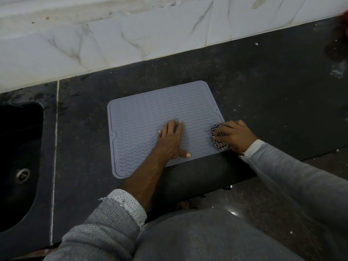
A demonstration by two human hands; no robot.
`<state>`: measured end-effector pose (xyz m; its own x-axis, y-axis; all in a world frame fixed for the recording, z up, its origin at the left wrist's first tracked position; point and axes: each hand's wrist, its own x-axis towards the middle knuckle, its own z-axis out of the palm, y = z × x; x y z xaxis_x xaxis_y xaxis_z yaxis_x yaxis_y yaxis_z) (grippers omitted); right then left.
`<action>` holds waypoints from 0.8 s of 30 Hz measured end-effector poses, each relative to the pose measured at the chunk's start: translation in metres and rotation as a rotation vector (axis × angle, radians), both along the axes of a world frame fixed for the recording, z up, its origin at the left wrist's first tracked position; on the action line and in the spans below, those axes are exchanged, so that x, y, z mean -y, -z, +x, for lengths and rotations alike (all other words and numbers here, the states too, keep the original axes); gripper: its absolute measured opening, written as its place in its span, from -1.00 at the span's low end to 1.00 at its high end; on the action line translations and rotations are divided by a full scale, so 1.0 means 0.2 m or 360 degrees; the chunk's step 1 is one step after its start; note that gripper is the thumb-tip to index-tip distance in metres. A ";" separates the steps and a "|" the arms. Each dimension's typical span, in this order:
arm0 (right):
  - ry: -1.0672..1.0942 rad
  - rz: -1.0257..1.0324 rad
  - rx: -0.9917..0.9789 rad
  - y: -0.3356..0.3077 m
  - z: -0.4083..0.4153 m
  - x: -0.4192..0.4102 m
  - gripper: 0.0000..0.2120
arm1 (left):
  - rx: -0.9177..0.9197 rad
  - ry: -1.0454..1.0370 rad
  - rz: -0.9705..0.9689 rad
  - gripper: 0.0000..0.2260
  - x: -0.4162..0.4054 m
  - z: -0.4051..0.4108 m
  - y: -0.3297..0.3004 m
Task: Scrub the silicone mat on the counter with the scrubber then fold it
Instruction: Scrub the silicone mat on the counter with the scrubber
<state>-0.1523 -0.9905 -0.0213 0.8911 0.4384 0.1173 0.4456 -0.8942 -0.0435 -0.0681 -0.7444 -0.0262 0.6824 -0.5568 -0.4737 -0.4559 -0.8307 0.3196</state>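
Observation:
A grey silicone mat (143, 117) with wavy ridges lies flat on the dark counter (263, 87), near its front edge. My left hand (170, 141) rests palm down on the middle of the mat, fingers spread, holding nothing. My right hand (235, 135) is closed on a black-and-white checked scrubber (219, 137) pressed against the mat's right edge, close to the near right corner. Part of the scrubber is hidden under my fingers.
A black sink (18, 166) with a metal drain (23, 175) is set into the counter at the left. A white marbled tile wall (131, 34) runs along the back. A blurred dark and red object (339, 40) sits at the far right.

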 end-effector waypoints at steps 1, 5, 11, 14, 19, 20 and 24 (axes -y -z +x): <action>0.0015 -0.0010 -0.0005 -0.01 0.01 -0.01 -0.44 | -0.0018 0.0010 -0.0012 0.08 -0.01 -0.01 0.00; 0.0051 0.0001 -0.0014 -0.01 0.00 -0.01 -0.42 | 0.0004 0.0075 -0.0127 0.00 -0.11 0.00 0.00; 0.0098 0.0144 -0.0041 -0.03 0.00 -0.09 -0.43 | -0.0006 0.0061 -0.0036 0.00 -0.24 -0.02 0.01; -0.0080 0.0183 0.0039 -0.02 0.06 -0.27 -0.49 | -0.0024 0.0053 -0.0024 0.00 -0.23 -0.02 0.01; -0.0303 0.0096 0.0037 0.05 0.06 -0.39 -0.51 | -0.0006 0.0060 -0.0029 0.00 -0.24 -0.02 0.00; -0.0293 0.0101 0.0056 0.06 0.05 -0.33 -0.49 | -0.0001 0.0063 -0.0037 -0.01 -0.24 -0.02 0.00; -0.0184 0.0033 0.0028 0.06 0.01 -0.14 -0.39 | 0.0027 0.0073 -0.0050 -0.01 -0.24 -0.02 0.01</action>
<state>-0.1509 -0.9631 -0.0329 0.8323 0.5357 0.1424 0.5468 -0.8356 -0.0529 -0.0720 -0.6963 -0.0291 0.6635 -0.6020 -0.4443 -0.4989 -0.7985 0.3369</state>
